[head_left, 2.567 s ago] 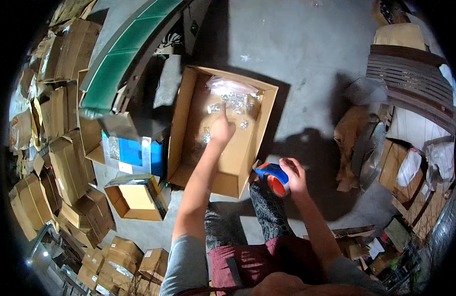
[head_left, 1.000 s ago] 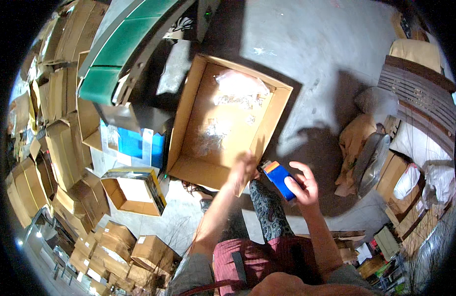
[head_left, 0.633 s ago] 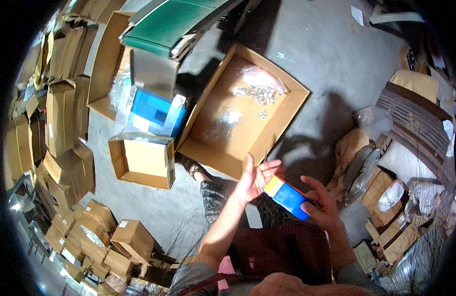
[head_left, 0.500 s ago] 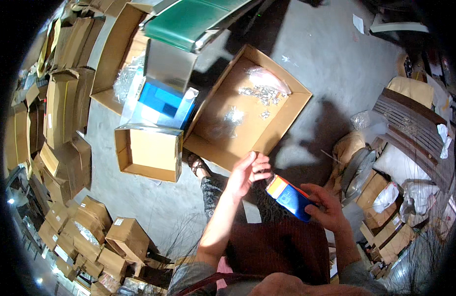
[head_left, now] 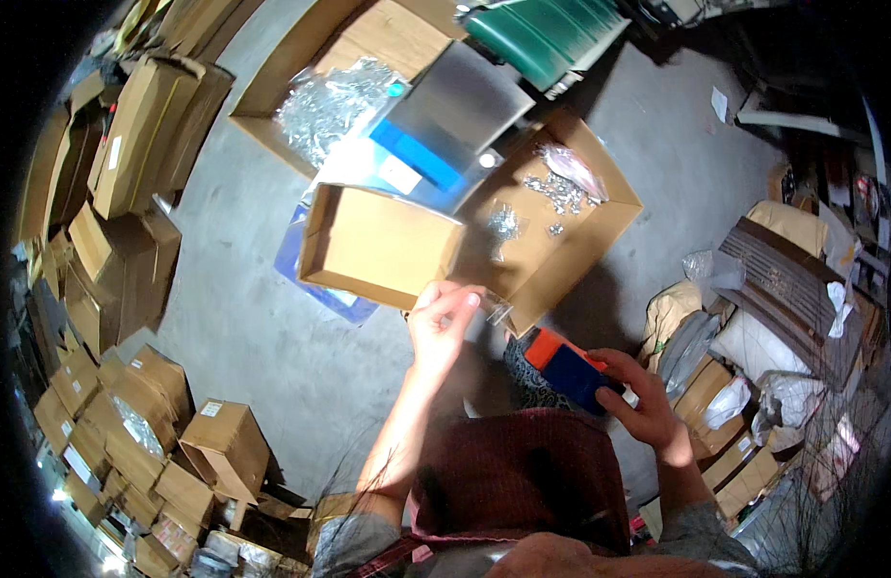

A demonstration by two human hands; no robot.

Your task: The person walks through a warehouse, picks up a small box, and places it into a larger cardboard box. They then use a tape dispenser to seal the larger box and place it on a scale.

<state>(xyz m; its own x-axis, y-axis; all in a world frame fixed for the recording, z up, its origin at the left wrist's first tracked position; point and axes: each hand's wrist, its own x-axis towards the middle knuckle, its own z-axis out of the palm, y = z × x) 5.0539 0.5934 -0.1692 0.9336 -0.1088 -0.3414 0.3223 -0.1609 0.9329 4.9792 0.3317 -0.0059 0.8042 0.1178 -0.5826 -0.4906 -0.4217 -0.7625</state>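
My left hand (head_left: 438,326) is closed in a pinch on a small clear plastic packet (head_left: 498,310), held near the close corner of a large open cardboard box (head_left: 588,252). What the packet contains is too small to tell. On the right, my right hand (head_left: 643,400) grips a slim blue and orange box (head_left: 573,371), tilted with its orange end toward the left hand. Inside the large box lie small shiny metal pieces (head_left: 559,193) and clear plastic packets (head_left: 503,223). A shallow open carton (head_left: 383,236) stands just beyond my left hand.
A green conveyor belt (head_left: 547,39) with a metal chute (head_left: 462,101) reaches in from the top. Beside it, a carton holds crumpled clear plastic (head_left: 335,106). Stacked cardboard boxes (head_left: 142,144) line the left; sacks and bags (head_left: 763,342) lie at right.
My left hand has moved slightly left and now pinches a clear packet. The blue and orange box has shifted a little right. The view has turned, so the cartons appear farther right.
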